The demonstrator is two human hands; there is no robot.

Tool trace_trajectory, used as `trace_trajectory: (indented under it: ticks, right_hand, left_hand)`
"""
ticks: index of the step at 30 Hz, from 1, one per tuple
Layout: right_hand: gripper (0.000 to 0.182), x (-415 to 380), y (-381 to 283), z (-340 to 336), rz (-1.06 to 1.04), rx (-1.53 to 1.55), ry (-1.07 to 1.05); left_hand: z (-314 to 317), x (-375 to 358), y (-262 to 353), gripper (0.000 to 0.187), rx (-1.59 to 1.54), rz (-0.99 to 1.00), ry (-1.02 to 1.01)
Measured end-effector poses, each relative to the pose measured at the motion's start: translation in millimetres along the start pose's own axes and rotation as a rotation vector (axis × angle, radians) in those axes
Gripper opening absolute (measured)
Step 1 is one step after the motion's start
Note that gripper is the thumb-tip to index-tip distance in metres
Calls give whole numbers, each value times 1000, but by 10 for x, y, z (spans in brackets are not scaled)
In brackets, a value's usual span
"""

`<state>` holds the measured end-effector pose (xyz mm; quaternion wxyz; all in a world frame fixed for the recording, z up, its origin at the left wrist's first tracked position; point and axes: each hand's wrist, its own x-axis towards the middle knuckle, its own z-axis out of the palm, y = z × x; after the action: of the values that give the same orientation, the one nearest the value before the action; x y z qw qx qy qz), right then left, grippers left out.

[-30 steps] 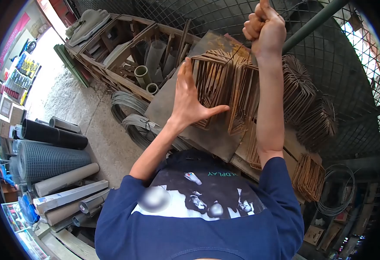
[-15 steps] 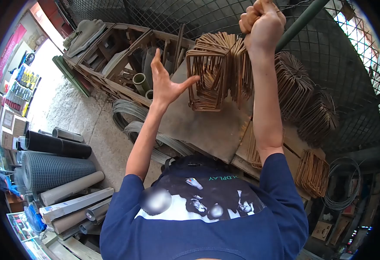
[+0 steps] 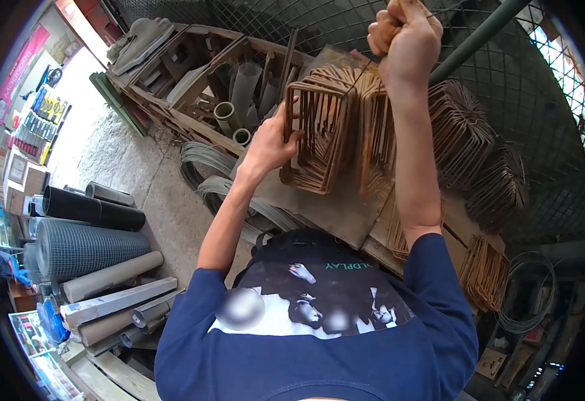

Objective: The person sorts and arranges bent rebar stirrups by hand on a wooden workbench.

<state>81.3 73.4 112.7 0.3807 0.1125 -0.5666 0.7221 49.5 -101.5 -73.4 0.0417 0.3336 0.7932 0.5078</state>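
A bundle of rusty bent-steel stirrups [image 3: 319,134] stands on the work table [image 3: 346,217] in front of me. My left hand [image 3: 272,144] grips its left edge, with the fingers partly hidden behind the rods. High above the bundle's right side, my right hand [image 3: 409,40] is closed in a tight pinch. A thin dark wire [image 3: 362,75] runs from the top of the bundle up to that hand. The wire's end between the fingertips is too small to make out.
More stirrup bundles [image 3: 463,127] sit to the right, against a wire mesh fence [image 3: 539,100] with a green post [image 3: 483,40]. Coils of wire [image 3: 209,164] lie at the left below a wooden rack [image 3: 192,123]. Mesh rolls [image 3: 92,247] are stacked further left.
My left hand has moved from open in the air onto the stirrup bundle's left edge and closed there. The bundle appears slightly turned. My right hand stays raised and closed.
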Motion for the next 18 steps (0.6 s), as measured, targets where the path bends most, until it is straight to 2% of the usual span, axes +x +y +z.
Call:
trace_trajectory:
  ticks: [2, 5, 6, 8, 9, 10, 12, 13, 16, 18]
  right_hand:
    - [47, -45, 8, -29, -4, 34, -12]
    - [48, -200, 11, -17, 41, 19, 16]
    - [48, -249, 62, -31, 51, 13, 4]
    - [48, -319, 72, -46, 65, 9, -5]
    - [48, -326, 52, -57, 68, 60, -2]
    - [48, -371, 32, -74, 81, 110, 6]
    - [48, -408, -28, -112, 113, 113, 12]
    - [48, -423, -15, -156, 65, 118, -16]
    - [48, -474, 5, -162, -19, 120, -57]
    - [48, -557, -53, -84, 77, 76, -56]
  left_hand:
    - [7, 2, 20, 63, 89, 10, 40]
    - [178, -18, 51, 44, 74, -47, 273]
    - [244, 1, -85, 44, 75, -46, 271]
    - [353, 15, -346, 40, 56, 11, 348]
    - [347, 17, -303, 33, -5, 37, 383]
    - [340, 4, -272, 33, -4, 29, 381]
    - [292, 57, -218, 31, 76, 84, 530]
    - [280, 86, -238, 28, 131, 121, 572]
    - [305, 89, -268, 29, 140, 162, 581]
    - [324, 29, -313, 26, 136, 106, 508]
